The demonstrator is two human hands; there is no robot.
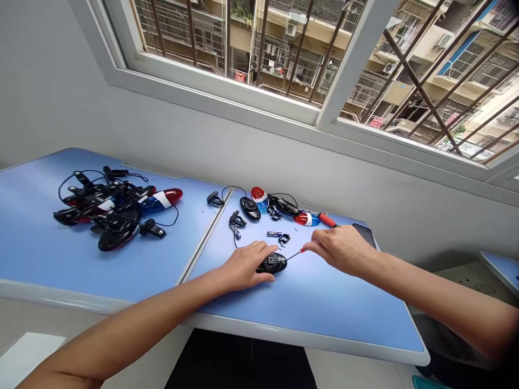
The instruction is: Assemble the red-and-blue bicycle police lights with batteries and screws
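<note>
My left hand (249, 265) is closed on a black oval bicycle-light housing (272, 262), pressing it to the blue table with the thumb on the near side and fingers on the far side. My right hand (334, 246) pinches a small screwdriver. Its thin shaft (294, 255) slants down to the housing's right end, and a bit of red shows at my fingertips; most of the handle is hidden. Just beyond the housing lie a blue battery (274, 234) and a black ring clamp (285, 239). A red-handled tool (326, 220) lies behind my right hand.
A tangled pile of black bicycle lights (117, 216) with cords covers part of the left table. Along the wall are red-white-blue lenses (307, 219), another black housing (250, 208) and a corded clamp (215, 199). A phone (364, 234) lies at the table's right edge.
</note>
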